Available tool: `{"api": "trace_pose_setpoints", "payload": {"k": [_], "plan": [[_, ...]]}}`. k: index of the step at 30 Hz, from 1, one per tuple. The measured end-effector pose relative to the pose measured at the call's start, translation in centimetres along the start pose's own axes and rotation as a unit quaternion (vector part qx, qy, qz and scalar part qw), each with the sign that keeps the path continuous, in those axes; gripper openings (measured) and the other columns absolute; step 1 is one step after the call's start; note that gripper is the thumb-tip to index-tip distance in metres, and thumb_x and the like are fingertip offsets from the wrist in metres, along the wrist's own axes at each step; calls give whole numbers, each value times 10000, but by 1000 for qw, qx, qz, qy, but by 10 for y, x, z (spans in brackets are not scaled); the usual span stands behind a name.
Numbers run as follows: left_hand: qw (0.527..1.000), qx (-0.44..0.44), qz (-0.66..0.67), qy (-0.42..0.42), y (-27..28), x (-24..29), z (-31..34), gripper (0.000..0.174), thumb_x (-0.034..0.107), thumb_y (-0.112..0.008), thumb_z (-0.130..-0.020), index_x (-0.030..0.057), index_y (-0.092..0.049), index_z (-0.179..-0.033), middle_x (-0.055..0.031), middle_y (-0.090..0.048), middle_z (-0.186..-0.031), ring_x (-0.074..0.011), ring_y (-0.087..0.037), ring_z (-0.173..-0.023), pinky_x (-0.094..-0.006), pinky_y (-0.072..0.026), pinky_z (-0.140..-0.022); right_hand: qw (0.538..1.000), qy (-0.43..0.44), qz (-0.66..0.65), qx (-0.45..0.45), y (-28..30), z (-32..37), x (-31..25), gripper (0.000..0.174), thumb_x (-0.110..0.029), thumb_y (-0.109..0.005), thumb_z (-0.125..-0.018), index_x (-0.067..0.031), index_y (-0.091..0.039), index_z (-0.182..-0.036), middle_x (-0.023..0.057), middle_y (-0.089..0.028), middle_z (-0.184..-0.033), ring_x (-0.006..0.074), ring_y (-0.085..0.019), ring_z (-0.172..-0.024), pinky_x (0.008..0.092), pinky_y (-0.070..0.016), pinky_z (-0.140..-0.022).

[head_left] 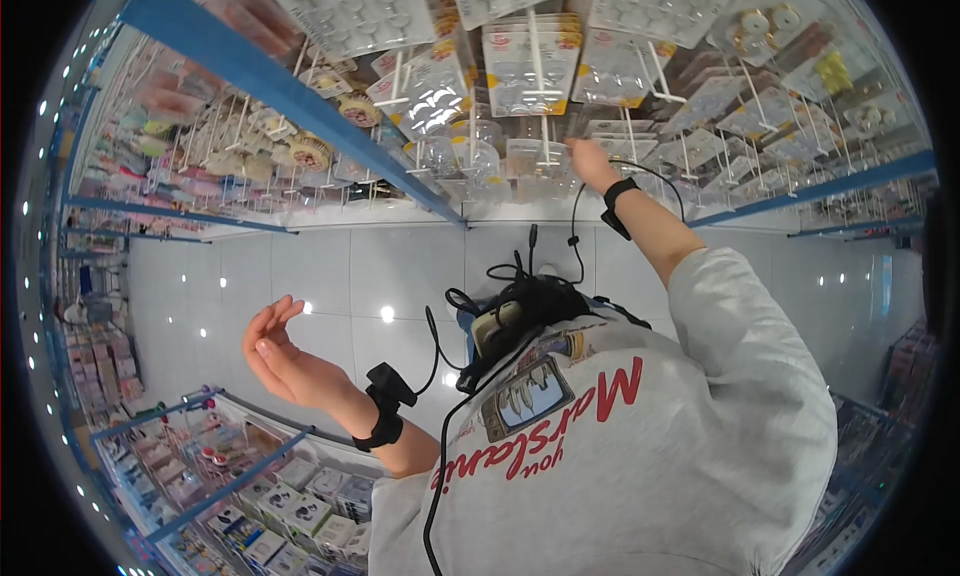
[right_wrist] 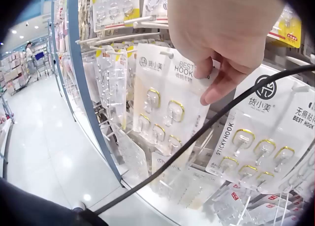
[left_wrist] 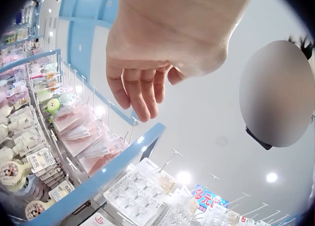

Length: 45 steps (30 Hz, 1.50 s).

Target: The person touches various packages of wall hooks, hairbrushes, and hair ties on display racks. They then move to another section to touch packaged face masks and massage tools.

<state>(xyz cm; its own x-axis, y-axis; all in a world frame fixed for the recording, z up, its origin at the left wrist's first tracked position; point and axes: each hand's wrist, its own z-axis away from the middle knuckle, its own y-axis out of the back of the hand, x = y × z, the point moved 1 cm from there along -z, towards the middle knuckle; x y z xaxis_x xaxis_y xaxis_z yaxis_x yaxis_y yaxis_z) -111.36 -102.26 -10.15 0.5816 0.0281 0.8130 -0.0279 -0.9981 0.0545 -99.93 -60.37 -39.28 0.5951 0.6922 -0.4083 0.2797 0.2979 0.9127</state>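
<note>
Presently, the right hand (right_wrist: 221, 39), upper right, pinches a white card of clear, gold-rimmed hooks (right_wrist: 165, 107); the crossing black cable (right_wrist: 197, 136) could snag it. Left hand (head_left: 285, 356): relaxed, empty.

The left arm (head_left: 412, 450) sticks out to the side, and the left hand (head_left: 288, 361) has its fingers a little bent. The right arm (head_left: 660, 228) reaches forward, and the right hand (right_wrist: 224, 36) pinches with its fingertips.
</note>
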Motion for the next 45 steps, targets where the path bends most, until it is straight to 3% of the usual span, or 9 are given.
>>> {"api": "trace_pose_setpoints", "payload": {"k": [5, 11, 15, 21, 26, 29, 34, 39, 45], "plan": [[999, -35, 19, 2, -27, 4, 5, 317, 192, -301, -924, -45, -496, -1007, -192, -582, -917, -237, -573, -805, -347, -422, -823, 998, -46, -39, -26, 41, 23, -22, 233, -138, -527, -777, -108, -580, -1002, 174, -614, -856, 339, -590, -808, 442, -464, -690], [998, -50, 20, -32, -57, 22, 4, 306, 162, -307, -910, -69, -491, -992, -211, -577, -897, -247, -581, -772, -349, -415, -809, 998, 58, 12, -2, 90, 36, 12, 184, -196, -520, -777, -125, -612, -920, 138, -626, -826, 330, -597, -784, 441, -472, -672], [996, -66, 31, -44, -66, 24, 3, 301, 151, -311, -908, -77, -491, -990, -218, -575, -893, -258, -585, -768, -353, -436, -786, 997, -56, -5, 62, 111, 49, 72, 188, -213, -513, -802, -72, -614, -876, 148, -625, -809, 325, -596, -780, 391, -473, -668], [995, -88, 41, -27, -70, 14, 7, 293, 159, -317, -911, -54, -497, -1001, -215, -587, -904, -267, -584, -792, -361, -437, -801, 988, -40, -143, -40, 80, 90, 101, 219, -252, -501, -839, -64, -603, -888, 129, -626, -734, 321, -603, -701, 400, -456, -646], [996, -78, 18, -31, -71, 11, 6, 285, 136, -318, -899, -65, -500, -986, -216, -591, -892, -259, -593, -769, -349, -455, -764, 979, -115, -145, 84, 88, 101, 91, 222, -234, -522, -855, -30, -585, -916, 102, -587, -626, 243, -579, -583, 333, -434, -556], [996, -79, 1, -28, -72, 10, 4, 284, 127, -314, -896, -67, -501, -984, -216, -591, -890, -252, -592, -767, -348, -449, -770, 983, -78, -145, 79, 111, 103, 68, 209, -239, -508, -849, -65, -608, -908, 179, -594, -694, 357, -580, -702, 411, -444, -608], [996, -85, 6, -9, -63, 4, 0, 282, 153, -339, -910, -70, -500, -972, -214, -583, -905, -261, -586, -794, -372, -446, -791, 994, 16, -76, -71, 63, 115, 56, 278, -285, -475, -847, -53, -608, -769, 182, -590, -748, 375, -553, -728, 451, -431, -615], [996, -79, -33, -14, -39, 12, -12, 258, 145, -352, -909, -47, -515, -962, -181, -595, -927, -219, -595, -803, -327, -414, -817, 966, 31, 9, -257, -50, 132, 68, 208, -258, -512, -788, -116, -653, -846, 150, -624, -821, 344, -585, -799, 433, -467, -685], [995, -47, -85, 14, 62, -2, -41, 233, 142, -421, -893, -31, -537, -996, -124, -607, -957, -186, -586, -840, -301, -409, -815, 920, 24, 89, -381, -140, 150, 43, 226, -130, -518, -724, -51, -652, -888, 182, -623, -910, 338, -590, -885, 393, -475, -789]]}}
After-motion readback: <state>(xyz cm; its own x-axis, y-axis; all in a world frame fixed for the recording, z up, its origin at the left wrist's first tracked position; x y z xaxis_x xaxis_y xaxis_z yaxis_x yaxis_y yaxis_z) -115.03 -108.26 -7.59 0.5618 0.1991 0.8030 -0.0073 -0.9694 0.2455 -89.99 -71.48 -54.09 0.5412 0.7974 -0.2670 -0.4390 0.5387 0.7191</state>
